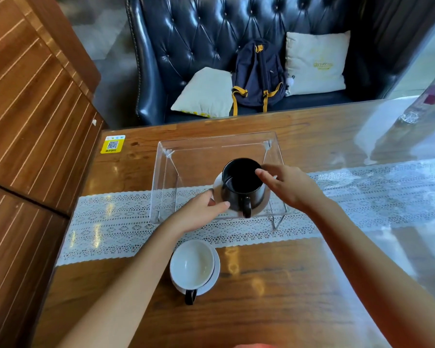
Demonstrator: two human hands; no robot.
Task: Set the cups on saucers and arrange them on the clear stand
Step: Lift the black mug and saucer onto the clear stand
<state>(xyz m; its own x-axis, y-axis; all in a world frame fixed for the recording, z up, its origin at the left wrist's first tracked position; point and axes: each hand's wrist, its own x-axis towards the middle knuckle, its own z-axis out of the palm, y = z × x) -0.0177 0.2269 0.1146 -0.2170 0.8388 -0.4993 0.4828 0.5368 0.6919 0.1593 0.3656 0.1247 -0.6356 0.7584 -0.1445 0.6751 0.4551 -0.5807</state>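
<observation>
A black cup (239, 177) stands on a white saucer (217, 183) on top of the clear stand (186, 156), toward its front right, handle pointing at me. My left hand (199, 213) pinches the saucer's left rim, thumb on top. My right hand (289, 187) hovers at the cup's right side with fingers spread, the fingertips at the rim. A second cup (192, 262), white inside with a black handle, sits on its own white saucer (215, 275) on the table nearer to me.
A white lace runner (111, 222) crosses the wooden table under the stand. A yellow QR sticker (112, 144) marks the far left corner. A glass object (409, 118) stands far right. Behind the table is a dark leather sofa (186, 33) with a backpack (258, 76).
</observation>
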